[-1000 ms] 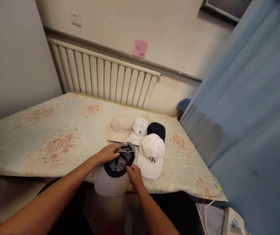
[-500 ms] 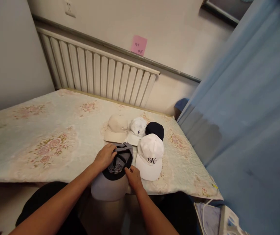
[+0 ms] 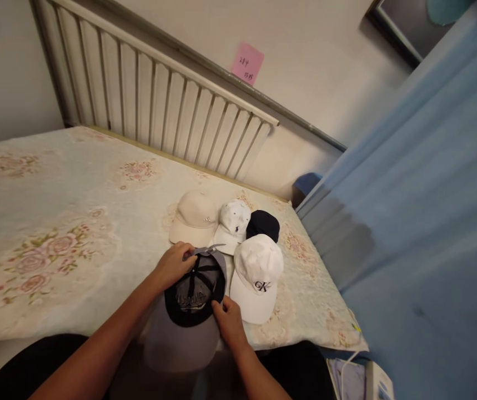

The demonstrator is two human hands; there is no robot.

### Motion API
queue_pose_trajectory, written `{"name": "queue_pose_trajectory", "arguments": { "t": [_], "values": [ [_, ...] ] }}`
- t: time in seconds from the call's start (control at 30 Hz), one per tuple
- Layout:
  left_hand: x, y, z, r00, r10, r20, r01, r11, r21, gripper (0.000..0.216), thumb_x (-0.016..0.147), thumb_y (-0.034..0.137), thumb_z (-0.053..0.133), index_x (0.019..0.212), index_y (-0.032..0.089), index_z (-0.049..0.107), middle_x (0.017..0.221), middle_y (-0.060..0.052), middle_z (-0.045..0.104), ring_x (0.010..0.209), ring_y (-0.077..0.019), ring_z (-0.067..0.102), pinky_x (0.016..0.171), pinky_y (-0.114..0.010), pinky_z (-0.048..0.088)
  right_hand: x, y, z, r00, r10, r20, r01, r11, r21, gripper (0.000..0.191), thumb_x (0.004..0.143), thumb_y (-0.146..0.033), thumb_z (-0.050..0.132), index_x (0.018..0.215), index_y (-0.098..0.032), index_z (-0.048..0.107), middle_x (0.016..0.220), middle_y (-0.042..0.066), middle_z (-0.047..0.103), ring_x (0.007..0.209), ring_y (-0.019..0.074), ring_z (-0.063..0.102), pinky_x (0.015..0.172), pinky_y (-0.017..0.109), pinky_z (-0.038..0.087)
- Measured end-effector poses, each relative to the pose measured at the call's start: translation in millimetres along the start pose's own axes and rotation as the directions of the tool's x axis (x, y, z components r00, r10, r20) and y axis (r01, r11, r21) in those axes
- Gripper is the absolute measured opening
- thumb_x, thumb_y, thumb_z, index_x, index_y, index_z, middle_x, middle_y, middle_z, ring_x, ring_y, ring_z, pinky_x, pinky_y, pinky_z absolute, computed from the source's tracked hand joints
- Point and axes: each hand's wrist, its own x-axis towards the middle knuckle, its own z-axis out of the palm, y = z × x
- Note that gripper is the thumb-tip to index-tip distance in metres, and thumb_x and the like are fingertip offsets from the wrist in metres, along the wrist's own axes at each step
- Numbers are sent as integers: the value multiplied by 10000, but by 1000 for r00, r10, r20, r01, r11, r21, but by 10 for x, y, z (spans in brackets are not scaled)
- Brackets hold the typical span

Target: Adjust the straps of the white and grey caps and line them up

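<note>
We see the grey cap [image 3: 192, 305] over the near edge of the bed [image 3: 109, 233], its opening facing us; its long axis runs from the strap [image 3: 216, 246], at the far end, to the brim [image 3: 182, 345], pointing nearward and slightly left. The left hand [image 3: 175, 265] pinches its left rear rim, the right hand [image 3: 229, 321] its right rim, beside the white lettered cap [image 3: 258, 266]
</note>
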Motion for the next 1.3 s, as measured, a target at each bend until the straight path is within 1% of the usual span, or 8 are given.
{"name": "queue_pose_trajectory", "arguments": {
  "t": [0.1, 0.17, 0.33, 0.53, 0.8, 1.03, 1.2, 1.3],
  "values": [
    [12, -95, -36, 994, -73, 81, 90, 968, -233, 237, 750, 363, 505, 851, 173, 603, 799, -23, 607, 736, -181, 576, 681, -289, 449, 1, 3, -1, 1000, 20, 10, -20, 1000, 0, 269, 778, -387, 534, 718, -143, 630, 620, -24, 521, 611, 121, 407, 564, 223, 328],
    [9, -142, -44, 988, -100, 116, 133, 937, -324, 248, 747, 384, 515, 852, 176, 599, 765, -9, 610, 714, -178, 579, 646, -275, 442, 2, 3, -4, 1000, 26, 14, -26, 1000, -12, 295, 776, -414, 541, 728, -141, 640, 619, -19, 531, 610, 125, 418, 560, 223, 332],
    [23, -165, -58, 988, -85, 126, 128, 911, -391, 244, 742, 390, 536, 845, 178, 595, 756, -3, 610, 701, -169, 573, 639, -262, 430, 0, -26, -12, 999, 17, 31, -16, 1000, -6, 331, 773, -450, 557, 771, -136, 662, 640, -4, 555, 627, 135, 438, 572, 227, 351],
    [-8, -160, -75, 976, -54, 211, 155, 853, -499, 261, 756, 395, 530, 887, 175, 582, 790, -6, 621, 724, -162, 580, 647, -255, 431, -2, -50, -13, 998, 36, 48, -38, 999, 28, 312, 777, -427, 555, 778, -132, 655, 645, -3, 549, 623, 134, 433, 582, 230, 362],
    [-48, -162, 7, 984, 22, 178, 49, 920, -388, 234, 752, 366, 518, 872, 179, 592, 789, -14, 620, 731, -169, 586, 664, -275, 454, 3, -63, -1, 998, 48, 37, -49, 998, 27, 262, 769, -380, 546, 755, -136, 642, 640, -6, 543, 625, 138, 432, 602, 236, 372],
    [-81, -146, 28, 982, 78, 171, -34, 968, -247, 226, 730, 331, 544, 894, 198, 624, 912, -43, 629, 851, -198, 590, 754, -307, 475, 11, -46, 6, 998, 41, 37, -42, 998, 42, 295, 770, -397, 552, 798, -126, 666, 673, 13, 586, 640, 146, 461, 612, 240, 384],
    [-132, -245, 23, 972, 173, 156, -156, 981, -118, 440, 680, 387, 651, 1073, 195, 606, 1102, -80, 604, 1082, -260, 510, 966, -387, 384, 0, -53, 3, 999, 37, 27, -38, 999, 10, 351, 765, -468, 560, 786, -136, 671, 668, 9, 592, 644, 149, 471, 590, 231, 377],
    [-174, -321, 28, 965, 202, 166, -194, 979, -61, 617, 633, 397, 693, 1198, 198, 546, 1240, -108, 541, 1178, -296, 442, 1014, -418, 337, -6, -48, 1, 1000, 24, 14, -24, 1000, -20, 372, 765, -486, 560, 787, -132, 672, 652, 6, 582, 635, 145, 460, 570, 226, 358]
  ]
}}
